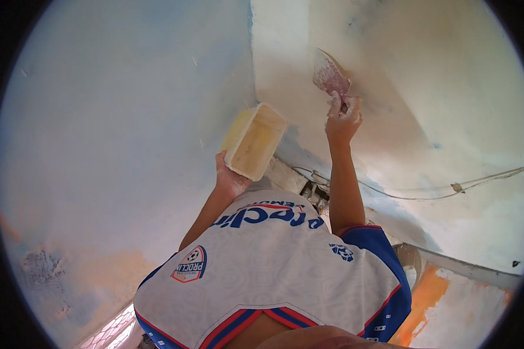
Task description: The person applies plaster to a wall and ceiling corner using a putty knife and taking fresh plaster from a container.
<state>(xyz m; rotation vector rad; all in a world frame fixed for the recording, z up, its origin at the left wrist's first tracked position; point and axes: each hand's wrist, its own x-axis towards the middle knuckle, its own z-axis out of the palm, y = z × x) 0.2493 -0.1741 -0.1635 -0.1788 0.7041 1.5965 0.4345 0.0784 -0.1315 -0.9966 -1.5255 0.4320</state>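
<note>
My left hand [232, 179] grips the lower end of a pale yellow rectangular tub [237, 139], tilted so that its inside shows, with a thin whitish residue on the walls. Raised higher, my right hand [343, 119] is closed round a putty knife [330, 74] whose wide blade is smeared with white and reddish paste. The blade lies against or just off the right-hand wall [402, 99]; I cannot tell if it touches. White paste coats the fingers of my right hand. The knife's handle is mostly hidden in them.
The left wall [116, 116], bluish and patchy, meets the right wall at a corner ahead. Thin cables [413, 198] run along the right wall's lower part. Cluttered objects [317, 195] lie below, partly hidden by my body. An orange-painted patch [428, 296] shows at lower right.
</note>
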